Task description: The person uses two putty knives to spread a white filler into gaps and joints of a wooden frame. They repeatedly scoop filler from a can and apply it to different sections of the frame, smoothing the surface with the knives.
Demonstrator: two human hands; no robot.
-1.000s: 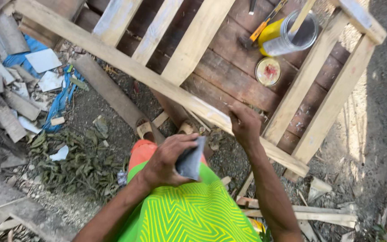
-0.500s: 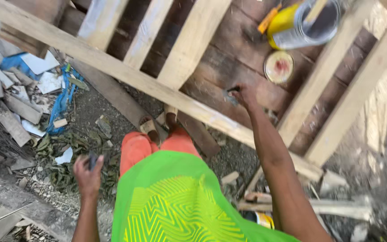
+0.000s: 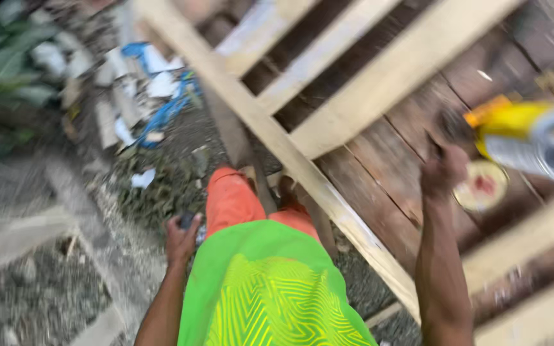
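The head camera looks down, blurred by motion, at rough gravel ground [image 3: 52,288] strewn with dry leaves and scraps. A pale wooden frame [image 3: 328,192] made of long planks lies slanted across the upper right, over darker old boards [image 3: 386,173]. Between the pale planks the gaps are wide and open, showing the dark boards below. At the upper left, blue and white litter [image 3: 155,83] lies among stones, with green leaves [image 3: 1,64] at the far edge. A grey concrete strip [image 3: 14,237] runs along the left.

The right hand [image 3: 442,172] is raised over the dark boards, closed into a fist; whether anything sits inside it is too blurred to tell. Just beside it, to the right, a round lid [image 3: 482,186] with a red centre lies flat on the boards, and above that a yellow and silver can [image 3: 527,138] stands near the right edge.

The left hand [image 3: 181,240] hangs low beside the orange shorts [image 3: 232,198], fingers curled around a small dark object [image 3: 187,220] that pokes out at the top; its kind cannot be made out. A bright green shirt [image 3: 270,288] fills the lower middle.

The nearest plank edge passes just beside the person's feet. Open gravel spreads to the left of the left hand, well apart from the frame.
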